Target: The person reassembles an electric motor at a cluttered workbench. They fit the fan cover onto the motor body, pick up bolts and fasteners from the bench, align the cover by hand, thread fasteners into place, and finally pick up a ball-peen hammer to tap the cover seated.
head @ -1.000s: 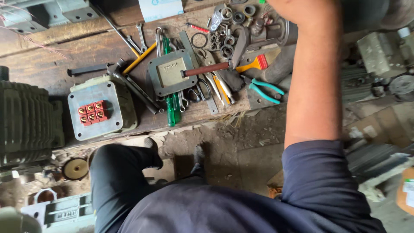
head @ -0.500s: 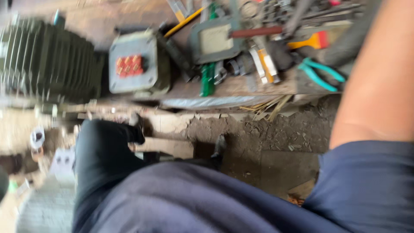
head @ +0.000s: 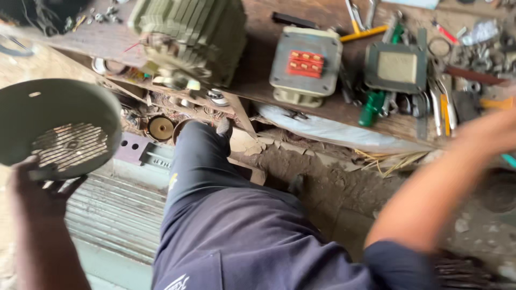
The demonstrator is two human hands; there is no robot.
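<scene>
Fan cover in left hand, motor up and to the right

Cover first: the round grey-green metal fan cover (head: 56,126), dished, with a slotted grille at its centre, sits at the left edge of my view, hollow side turned toward me. My left hand (head: 40,185) grips it from below, fingers (head: 54,184) curled under the lower rim; the thumb side is hidden behind the shell. The forearm rises from the bottom left corner, nearly upright.

The ribbed olive-green electric motor (head: 185,40) lies on the worn brown wooden bench (head: 269,37), up and to the right of the cover, near it but apart. Its fins run along its length, and the end facing the cover shows a shaft stub and hub. My left hand is plainly the nearer one to that end.

My right arm (head: 430,198) stretches across toward the bench's right part, blurred by motion. Its hand is smeared near the frame edge, over the scattered hand tools (head: 438,104); I cannot tell whether those fingers are open or closed. A grey terminal box with a red block (head: 306,64) stands between motor and tools.
</scene>
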